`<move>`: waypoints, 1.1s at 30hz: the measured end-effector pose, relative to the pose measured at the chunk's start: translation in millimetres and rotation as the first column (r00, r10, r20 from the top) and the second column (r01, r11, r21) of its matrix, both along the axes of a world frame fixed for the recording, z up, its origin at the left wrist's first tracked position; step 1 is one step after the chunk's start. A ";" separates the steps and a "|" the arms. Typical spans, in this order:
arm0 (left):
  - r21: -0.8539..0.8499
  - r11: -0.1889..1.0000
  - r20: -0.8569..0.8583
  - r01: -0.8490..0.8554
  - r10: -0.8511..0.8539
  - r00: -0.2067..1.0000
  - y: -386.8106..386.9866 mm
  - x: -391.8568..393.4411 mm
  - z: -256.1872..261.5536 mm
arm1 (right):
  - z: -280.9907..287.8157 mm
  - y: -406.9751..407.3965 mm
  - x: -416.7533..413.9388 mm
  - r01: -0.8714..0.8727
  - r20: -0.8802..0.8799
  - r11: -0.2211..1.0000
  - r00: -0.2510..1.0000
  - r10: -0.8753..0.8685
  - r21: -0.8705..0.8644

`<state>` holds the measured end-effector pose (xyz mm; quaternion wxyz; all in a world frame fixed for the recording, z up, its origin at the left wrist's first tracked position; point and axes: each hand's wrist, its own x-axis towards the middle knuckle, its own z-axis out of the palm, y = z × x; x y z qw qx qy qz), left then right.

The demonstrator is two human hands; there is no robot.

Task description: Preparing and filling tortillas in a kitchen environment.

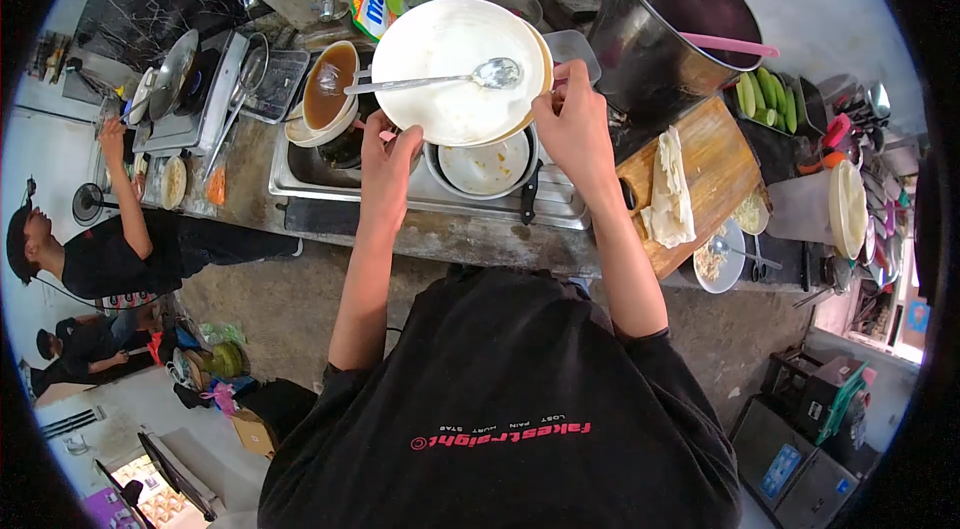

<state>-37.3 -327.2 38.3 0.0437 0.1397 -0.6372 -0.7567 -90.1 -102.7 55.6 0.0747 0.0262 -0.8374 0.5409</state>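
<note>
A stack of white plates (435, 109) is held up over the sink area, with a metal spoon (495, 73) lying across the top plate. My left hand (391, 161) grips the stack's lower left rim; a small pink item shows by its fingers. On the right rim, the fingers of my right hand (576, 128) pinch the edge. Beneath the plates is the stainless steel sink (300, 180). A soiled white bowl (486, 167) sits inside a metal pot there. Left of the plates, a bowl of brown liquid (328, 90) rests on other bowls. A black-handled knife (530, 195) lies right of the pot.
A tall steel stockpot (637, 41) with a pink handle across its rim stands right. Near it are a wooden cutting board (712, 169) with a folded cloth (667, 191), and cucumbers (769, 94). The faucet (326, 0) rises behind. One person (112, 251) works at the left.
</note>
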 end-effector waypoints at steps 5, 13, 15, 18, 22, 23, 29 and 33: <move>-0.001 0.998 0.003 -0.066 0.066 0.998 -1.8 7.6 -19.0 | -13.5 -4.3 9.7 -0.036 0.041 0.999 0.999 0.035 0.017; -0.068 0.997 0.128 0.023 -0.014 0.992 -8.3 43.3 -130.6 | -118.0 1.4 41.7 -0.047 0.158 0.998 0.987 0.038 0.051; -0.136 0.990 0.147 0.043 -0.023 0.989 -10.6 48.1 -145.3 | -124.2 2.1 44.9 -0.039 0.173 0.999 0.984 0.036 0.012; -0.376 0.922 0.180 0.088 -0.020 0.983 -9.6 49.8 -141.6 | -123.4 6.7 48.0 -0.064 0.275 0.996 0.960 0.045 0.059; -0.249 0.962 0.303 0.108 -0.029 0.952 -3.6 46.6 -119.2 | -110.6 7.4 55.3 -0.056 0.057 0.955 0.998 0.041 0.292; -0.205 0.974 0.356 0.096 -0.018 0.934 0.4 46.2 -109.8 | -108.2 5.9 56.8 0.007 -0.157 0.903 0.985 0.067 0.429; -0.393 0.894 0.018 -0.214 0.240 0.971 -2.4 34.7 -117.9 | -112.5 -11.1 44.3 -0.188 -0.159 0.763 0.921 0.356 0.619; -0.505 0.824 -0.193 -0.255 0.180 0.964 -31.7 5.4 -113.3 | -120.2 -24.5 27.8 -0.157 -0.185 0.731 0.913 0.365 0.664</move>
